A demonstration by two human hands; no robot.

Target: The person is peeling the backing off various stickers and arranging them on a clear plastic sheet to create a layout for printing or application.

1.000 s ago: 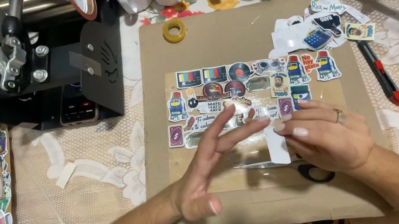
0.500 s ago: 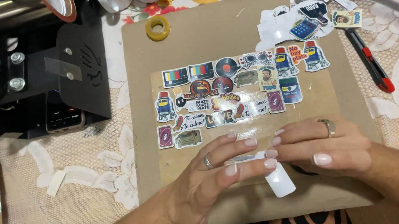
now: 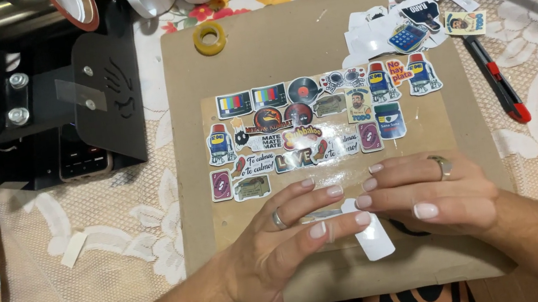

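My left hand (image 3: 275, 242) and right hand (image 3: 425, 195) lie flat, fingers spread, fingertips meeting over a white backing strip (image 3: 370, 235). Both press it against the clear film sheet (image 3: 327, 156). Strip's long axis runs toward me, slightly rightward; the left hand covers more of it. Stickers (image 3: 294, 129) lie just beyond my fingertips on the cardboard board (image 3: 254, 54). Tape roll (image 3: 209, 37) well beyond, red cutter (image 3: 496, 78) right.
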